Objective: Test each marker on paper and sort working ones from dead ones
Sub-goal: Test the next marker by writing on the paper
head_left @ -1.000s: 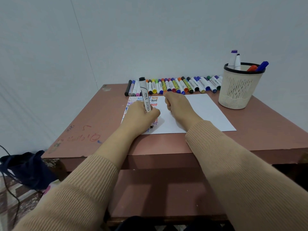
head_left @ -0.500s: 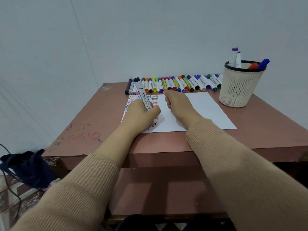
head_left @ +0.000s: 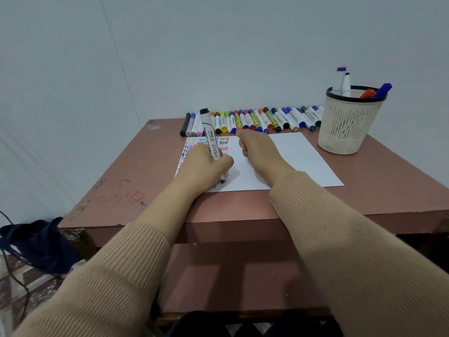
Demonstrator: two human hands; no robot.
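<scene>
Item: black marker (head_left: 211,139), pinched in left hand (head_left: 202,167) grip, tip on paper (head_left: 294,161), barrel leaning away toward marker row (head_left: 257,120); right hand (head_left: 260,152) fisted beside, contents unseen.

paper (head_left: 291,161) 1 | basket (head_left: 349,127) 1 | basket markers (head_left: 339,81) 4 | held marker (head_left: 212,144) 1 | row (head_left: 267,120) uncounted

Cream lattice basket (head_left: 349,125); white paper (head_left: 291,161); beige sleeves (head_left: 340,239).

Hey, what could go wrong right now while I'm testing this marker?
The marker tip sits close to the front edge of the paper; a slip could ink the table. The left hand rests over test words and may smear them. The right hand sits near the marker row and could nudge it.
</scene>
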